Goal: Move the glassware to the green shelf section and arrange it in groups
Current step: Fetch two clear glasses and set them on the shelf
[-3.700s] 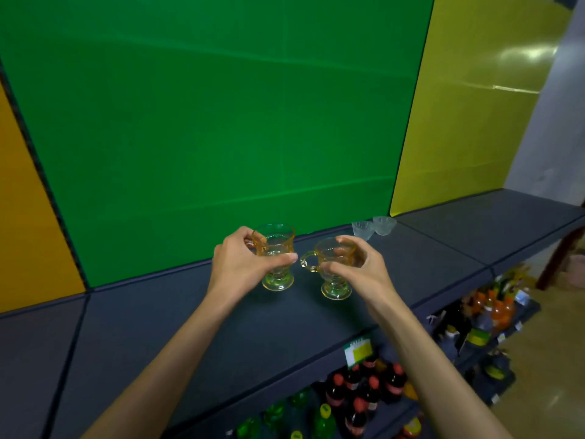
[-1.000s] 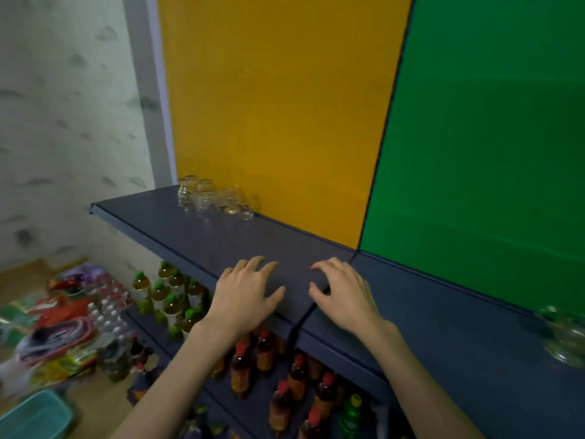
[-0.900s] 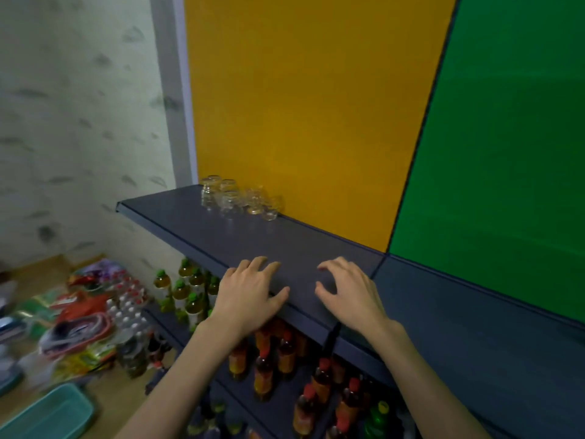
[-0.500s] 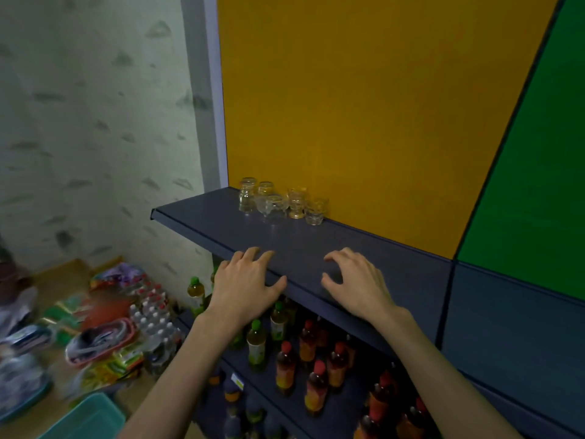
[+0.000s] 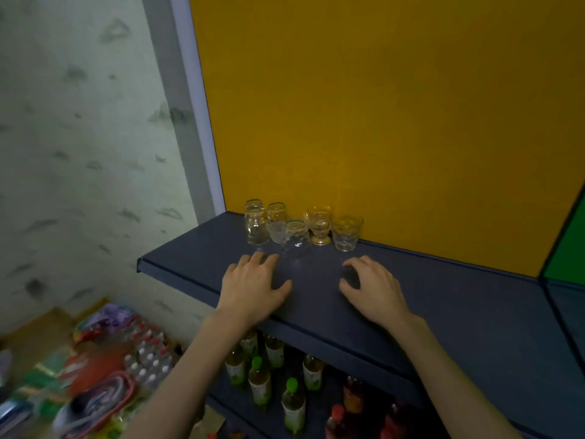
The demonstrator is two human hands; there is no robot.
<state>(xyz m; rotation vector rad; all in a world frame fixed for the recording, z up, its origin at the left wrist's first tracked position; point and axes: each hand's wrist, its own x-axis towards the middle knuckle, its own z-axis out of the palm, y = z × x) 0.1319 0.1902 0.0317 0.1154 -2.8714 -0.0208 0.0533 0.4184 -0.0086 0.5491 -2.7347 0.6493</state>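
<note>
Bottles (image 5: 293, 403) with green and red caps stood on the lower shelf, under the front edge of the dark shelf (image 5: 474, 312). Above that edge the left hand (image 5: 253, 288) and right hand (image 5: 375, 291) hovered empty, fingers loosely spread. Nothing lay between them and the glassware (image 5: 304, 228), clustered at the shelf's far-left corner against the yellow panel (image 5: 380, 122)

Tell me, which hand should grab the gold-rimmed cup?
Probably the right hand. It's open on the shelf, and the gold-rimmed cup stands right of the clear glasses. The left hand sits before those.
</note>
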